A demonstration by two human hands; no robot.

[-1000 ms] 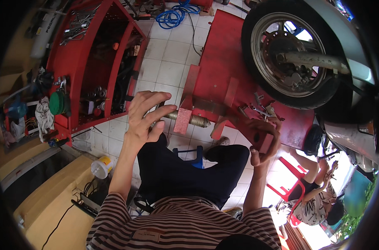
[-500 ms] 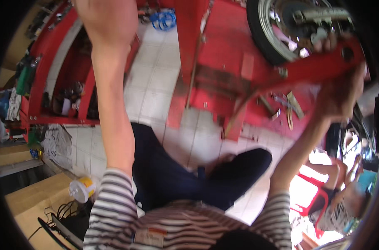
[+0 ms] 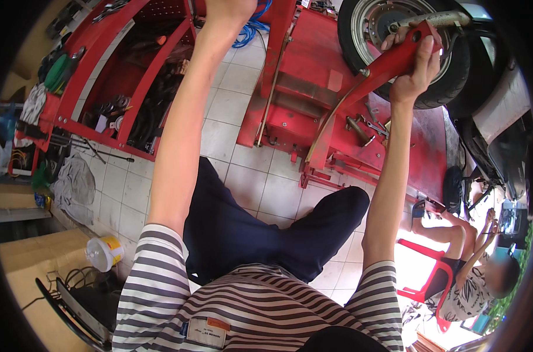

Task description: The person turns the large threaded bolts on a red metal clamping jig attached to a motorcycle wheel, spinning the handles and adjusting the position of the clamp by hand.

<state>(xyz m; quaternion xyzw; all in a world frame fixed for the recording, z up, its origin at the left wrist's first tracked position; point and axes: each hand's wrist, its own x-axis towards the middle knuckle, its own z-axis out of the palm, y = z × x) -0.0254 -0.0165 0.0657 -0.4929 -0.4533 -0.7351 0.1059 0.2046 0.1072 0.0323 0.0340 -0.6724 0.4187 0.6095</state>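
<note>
My right hand (image 3: 418,73) is wrapped round the thick upper end of a red metal lever (image 3: 389,63), which has a round hole near its tip. From there the lever slants down to the left, to the edge of a red motorcycle lift platform (image 3: 307,50). A motorcycle wheel (image 3: 377,23) stands on the platform just behind the lever. My left arm reaches up and forward. Only the wrist and part of my left hand (image 3: 234,9) show at the top edge, and its fingers are cut off. Loose tools, among them a wrench (image 3: 377,128), lie on the platform below the lever.
On the left stands a red tool rack (image 3: 93,126) with parts on its shelves. A coiled blue hose (image 3: 252,29) lies beyond my left arm. A white bucket (image 3: 104,253) stands near cardboard at lower left. At right, another person sits on a red chair (image 3: 441,276).
My right hand and the lever now appear further left and higher, with the lever still gripped. My left hand has shifted right, still at the top edge. The whole view has turned somewhat.
</note>
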